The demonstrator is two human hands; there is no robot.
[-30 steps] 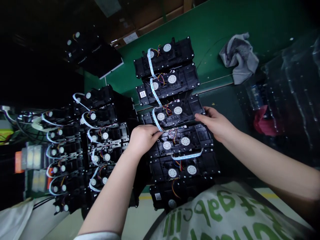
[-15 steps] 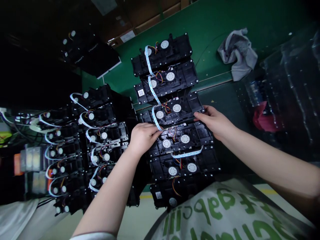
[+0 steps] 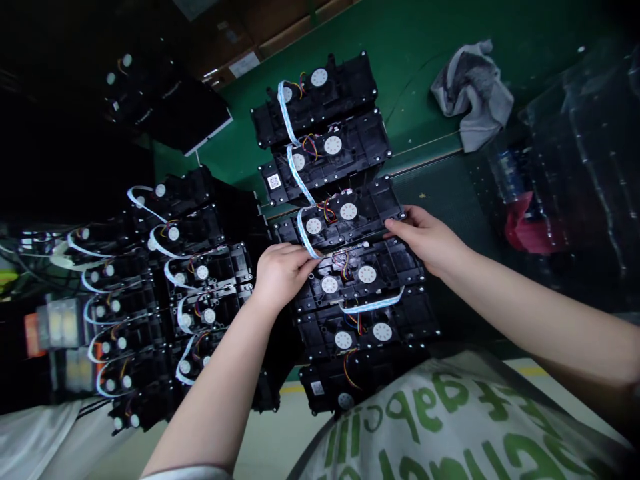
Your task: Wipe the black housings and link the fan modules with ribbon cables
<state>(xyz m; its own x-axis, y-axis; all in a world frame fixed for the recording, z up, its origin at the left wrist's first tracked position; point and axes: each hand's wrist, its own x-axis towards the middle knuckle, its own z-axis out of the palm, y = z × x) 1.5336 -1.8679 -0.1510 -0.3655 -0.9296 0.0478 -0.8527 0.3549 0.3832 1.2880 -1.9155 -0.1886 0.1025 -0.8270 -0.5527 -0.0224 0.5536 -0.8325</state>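
Black plastic modules with white round discs stand in a column before me. On the third module from the far end (image 3: 373,208), my right hand (image 3: 423,239) grips the right end between thumb and fingers. At that module's near left edge is my left hand (image 3: 284,275), closed, its fingertips pinched at the lower end of a blue-and-white ribbon cable (image 3: 303,233). The exact contact is partly hidden by the fingers. Just nearer to me lies another module (image 3: 390,267), with thin coloured wires beside its discs. A loose ribbon cable (image 3: 373,306) crosses the module behind it.
More modules with curved ribbon cables (image 3: 183,313) stand in columns to the left. A grey cloth (image 3: 470,93) lies on the green table (image 3: 410,80) at the far right. Clear plastic sheeting (image 3: 595,153) and a pink-red item (image 3: 523,223) are farther right.
The whole view has shifted slightly, so the modules appear a little farther left and up. Both hands keep their places at the third module, and the gap on its near side looks slightly wider.
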